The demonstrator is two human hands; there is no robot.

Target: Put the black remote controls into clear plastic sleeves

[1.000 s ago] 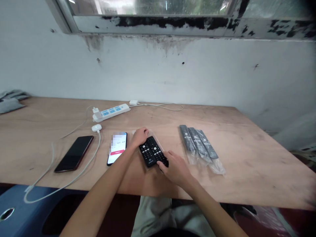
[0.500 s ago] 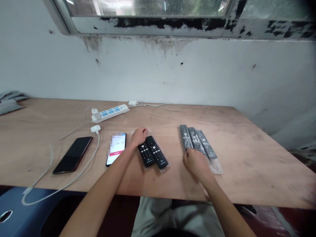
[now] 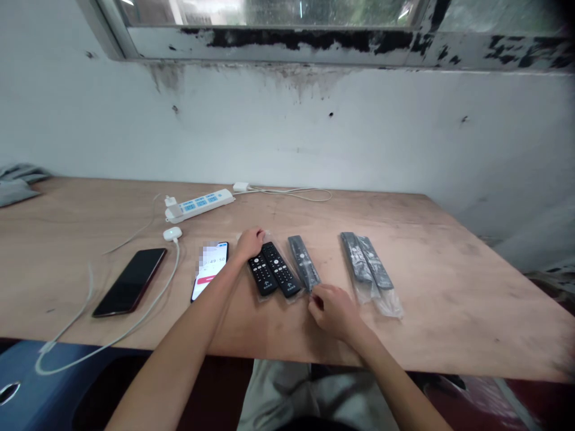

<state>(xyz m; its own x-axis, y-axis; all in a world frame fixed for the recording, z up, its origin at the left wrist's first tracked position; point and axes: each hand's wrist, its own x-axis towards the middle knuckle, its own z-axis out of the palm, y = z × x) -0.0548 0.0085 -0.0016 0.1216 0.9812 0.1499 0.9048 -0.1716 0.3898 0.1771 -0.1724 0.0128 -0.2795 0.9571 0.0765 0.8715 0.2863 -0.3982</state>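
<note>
Two black remote controls (image 3: 281,270) in clear plastic sleeves lie side by side, button side up, at the middle of the table. My left hand (image 3: 251,242) is closed over the far end of this pair; its fingertips are partly hidden. Just right of them lies a single remote control (image 3: 303,258), wrapped in a plastic sleeve with its plain grey side up. My right hand (image 3: 333,308) pinches its near end. Farther right, two more sleeved remote controls (image 3: 366,260) lie together, plain side up, their loose plastic ends toward me.
Left of my hands lie a phone with a lit timer screen (image 3: 210,266) and a dark phone (image 3: 131,281). A white charging cable (image 3: 148,323) loops over the table's front edge. Behind stands a power strip (image 3: 200,205), near the wall.
My right hand has moved left, taking one grey-side-up remote control away from the group of three to beside the black pair. My left hand and the pair have shifted slightly left.
</note>
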